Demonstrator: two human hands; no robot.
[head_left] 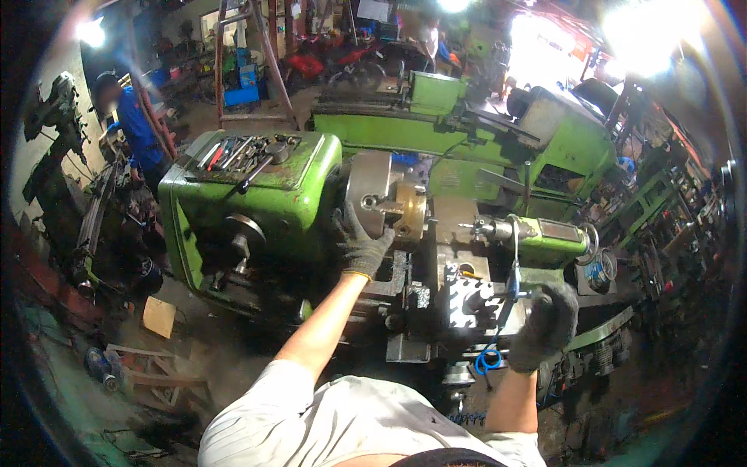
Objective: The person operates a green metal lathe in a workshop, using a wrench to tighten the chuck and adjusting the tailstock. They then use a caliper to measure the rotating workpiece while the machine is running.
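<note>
My left hand (364, 249), in a dark knit glove with a yellow cuff edge, reaches to the lathe's large steel chuck (368, 183). Its fingers are spread against the lower front of the chuck. A brass-coloured ring-shaped workpiece (410, 210) sits in the chuck jaws, just right of those fingers. My right hand (547, 325), also gloved, is curled beside the tool post (469, 298), near a slim upright grey-and-blue piece (512, 286). What its fingers close on is hidden. A blue looped hose (488, 361) hangs left of the right wrist.
Hand tools (241, 154) lie on top of the green headstock (307, 167). The tailstock (541, 241), with a drill-like bit, points at the chuck from the right. Behind stands another green lathe (373, 128). A person in blue (138, 128) is at the far left.
</note>
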